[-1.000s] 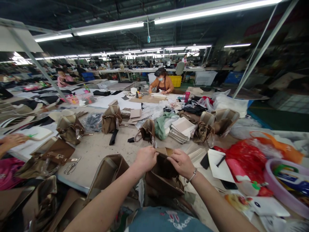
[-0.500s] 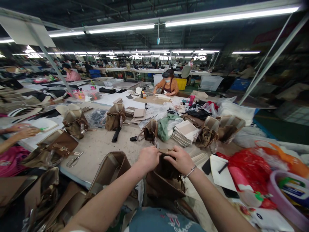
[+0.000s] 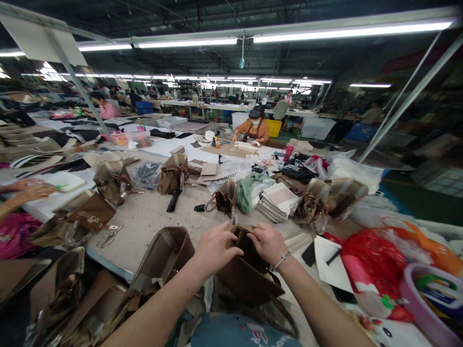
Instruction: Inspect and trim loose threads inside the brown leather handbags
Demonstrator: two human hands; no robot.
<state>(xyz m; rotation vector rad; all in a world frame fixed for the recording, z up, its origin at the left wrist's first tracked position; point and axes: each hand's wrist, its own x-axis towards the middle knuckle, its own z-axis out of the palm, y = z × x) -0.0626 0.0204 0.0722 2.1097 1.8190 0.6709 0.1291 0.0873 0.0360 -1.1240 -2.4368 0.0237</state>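
Note:
A brown leather handbag (image 3: 249,277) stands at the near edge of the worktable (image 3: 155,217), its mouth facing away from me. My left hand (image 3: 213,248) grips the bag's top edge on the left, fingers curled over the rim. My right hand (image 3: 267,243), a bracelet on its wrist, grips the same rim on the right. Both hands sit close together at the bag's opening. A second open brown bag (image 3: 164,255) lies just left of it.
More brown bags (image 3: 173,173) stand about the table, with scissors (image 3: 108,236), a stack of card pieces (image 3: 277,200), red plastic bags (image 3: 369,255) and a pink basin (image 3: 430,299) at right. Another person's hand (image 3: 31,190) rests at far left. A seated person (image 3: 255,130) works opposite.
Both my hands have slid a little lower along the bag's rim, and the bag has tipped toward me. The view has shifted slightly right and down.

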